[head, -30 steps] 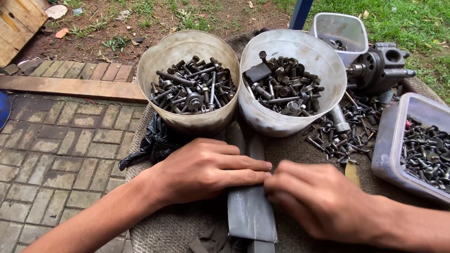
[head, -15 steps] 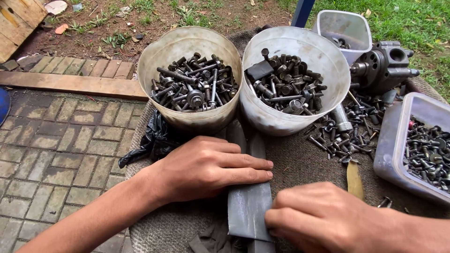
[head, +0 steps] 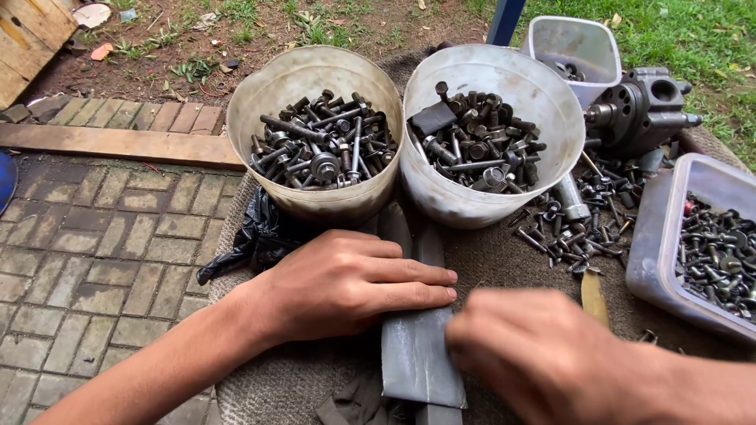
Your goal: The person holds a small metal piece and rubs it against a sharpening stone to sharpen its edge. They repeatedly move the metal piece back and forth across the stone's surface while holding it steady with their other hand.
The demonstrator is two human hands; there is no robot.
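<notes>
Left hand (head: 346,283): palm down, fingers extended and together, laid flat across a grey strip (head: 417,358) that runs toward the viewer over a brown cloth (head: 504,260); not gripping, only pressing on the strip's left side. Right hand (head: 543,362): blurred; lies on the strip's right edge, knuckles up, fingers curled under; whether it pinches the strip or merely rests on it cannot be told. The two hands sit near each other, fingertips of the left almost meeting the right; the strip shows between and below them, and its far end passes under the gap between the two tubs.

Behind the hands: beige tub (head: 315,138), round, filled with dark bolts and nuts; white tub (head: 488,134) just beside it on the right, touching or nearly so, also filled with bolts plus one dark flat block; both upright on the cloth. Crumpled black plastic bag (head: 256,236) lies at the left foot of the beige tub, near the left wrist. Loose bolts (head: 583,220) scattered on the cloth to the right of the white tub; clear square container (head: 571,51) behind them, a few parts at its bottom; dark metal machine part (head: 642,110) to its right. Translucent tray (head: 693,244) at far right, holding more bolts. Brick paving (head: 87,260) to the left; grass (head: 693,39) at upper right.
</notes>
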